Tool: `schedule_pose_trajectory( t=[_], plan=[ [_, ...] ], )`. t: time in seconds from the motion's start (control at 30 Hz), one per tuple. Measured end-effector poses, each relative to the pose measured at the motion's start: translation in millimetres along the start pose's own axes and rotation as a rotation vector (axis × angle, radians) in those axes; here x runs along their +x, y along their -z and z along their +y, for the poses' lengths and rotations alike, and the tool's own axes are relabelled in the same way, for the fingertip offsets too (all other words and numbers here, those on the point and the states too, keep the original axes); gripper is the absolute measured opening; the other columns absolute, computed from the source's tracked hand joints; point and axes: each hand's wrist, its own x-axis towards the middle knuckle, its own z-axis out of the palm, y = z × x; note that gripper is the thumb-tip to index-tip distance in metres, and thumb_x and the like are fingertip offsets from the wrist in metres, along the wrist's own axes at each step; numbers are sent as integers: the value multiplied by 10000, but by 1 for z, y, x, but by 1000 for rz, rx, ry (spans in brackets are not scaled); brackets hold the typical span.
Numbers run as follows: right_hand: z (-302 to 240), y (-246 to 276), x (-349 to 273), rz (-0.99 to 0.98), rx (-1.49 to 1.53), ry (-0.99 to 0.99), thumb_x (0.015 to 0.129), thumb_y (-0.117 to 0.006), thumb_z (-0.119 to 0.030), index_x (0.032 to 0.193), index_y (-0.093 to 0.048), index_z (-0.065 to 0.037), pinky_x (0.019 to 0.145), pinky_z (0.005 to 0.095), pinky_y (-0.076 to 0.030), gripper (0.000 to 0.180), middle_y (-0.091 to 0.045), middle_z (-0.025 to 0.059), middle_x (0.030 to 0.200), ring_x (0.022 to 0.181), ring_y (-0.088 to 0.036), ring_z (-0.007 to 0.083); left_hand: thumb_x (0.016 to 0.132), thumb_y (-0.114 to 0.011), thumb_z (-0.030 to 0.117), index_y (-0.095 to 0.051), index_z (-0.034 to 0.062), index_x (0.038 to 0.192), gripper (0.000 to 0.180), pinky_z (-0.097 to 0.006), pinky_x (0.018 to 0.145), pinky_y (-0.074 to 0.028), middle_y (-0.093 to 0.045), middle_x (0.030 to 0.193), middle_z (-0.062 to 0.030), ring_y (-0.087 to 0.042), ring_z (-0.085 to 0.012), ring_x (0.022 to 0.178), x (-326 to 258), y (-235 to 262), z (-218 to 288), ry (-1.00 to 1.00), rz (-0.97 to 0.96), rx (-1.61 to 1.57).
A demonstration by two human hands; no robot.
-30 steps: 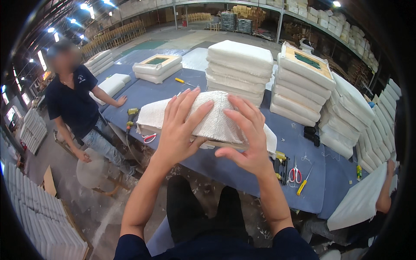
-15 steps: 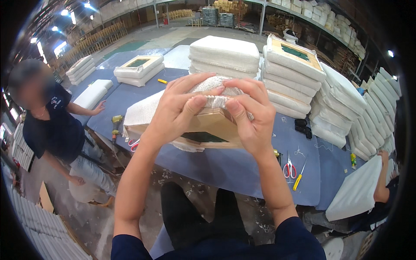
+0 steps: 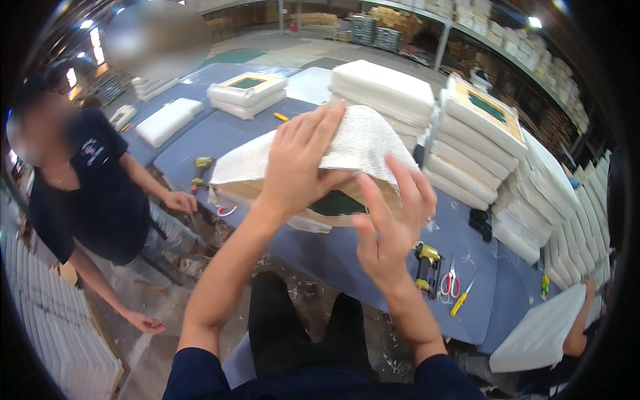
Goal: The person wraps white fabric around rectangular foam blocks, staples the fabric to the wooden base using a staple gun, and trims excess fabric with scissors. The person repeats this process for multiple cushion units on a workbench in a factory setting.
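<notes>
A seat pad stands tilted on the table before me, its white woven fabric (image 3: 365,137) folded over a wooden frame (image 3: 257,192) with a dark green opening (image 3: 339,203). My left hand (image 3: 297,157) is closed on the fabric, fingers over the top and thumb at its lower edge. Just right of it, my right hand (image 3: 397,217) is held in front of the pad with fingers apart and nothing in them. A yellow and black staple gun (image 3: 427,267), red-handled scissors (image 3: 452,283) and a yellow screwdriver (image 3: 461,301) lie at the right.
Stacks of white pads (image 3: 383,87) and more pads (image 3: 477,140) stand behind on the blue table (image 3: 333,263). At left a person (image 3: 87,173) stands near another staple gun (image 3: 201,172). Someone at far right holds a white pad (image 3: 540,330).
My right hand has let go of the fabric edge and moved down with fingers spread. The left stays on the fabric, now draped more widely. The view has shifted, and the person at left appears nearer.
</notes>
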Motion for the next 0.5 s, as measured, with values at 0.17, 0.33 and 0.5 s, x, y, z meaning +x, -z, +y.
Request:
schedule_pose_trajectory(
  t=[0.17, 0.33, 0.5],
  plan=[
    [-22, 11, -39, -187, 949, -791, 1155, -408, -578, 1276, -676, 31, 803, 364, -521, 677, -728, 140, 1028, 886, -665, 213, 712, -872, 270, -299, 55, 1699, 1162, -593, 1204, -325, -379, 1635, -288, -419, -467, 1461, -18, 22, 35, 58, -118, -129],
    [-28, 24, -26, -46, 935, -981, 1139, -524, -500, 1203, -704, 49, 640, 265, -511, 581, -771, 95, 960, 706, -674, 133, 732, -816, 128, -301, 157, 1718, 1113, -602, 1289, -245, -277, 1727, -280, -299, -471, 1591, -52, 58, 64, -63, -292, -110],
    [-26, 58, -44, 153, 826, -1167, 1119, -591, -462, 1340, -654, 64, 903, 326, -543, 574, -747, 142, 1225, 1036, -714, 187, 703, -924, 222, -409, 179, 1668, 1095, -583, 1196, -338, -407, 1633, -243, -430, -449, 1481, -142, 91, 37, 242, -326, -38]
  ],
)
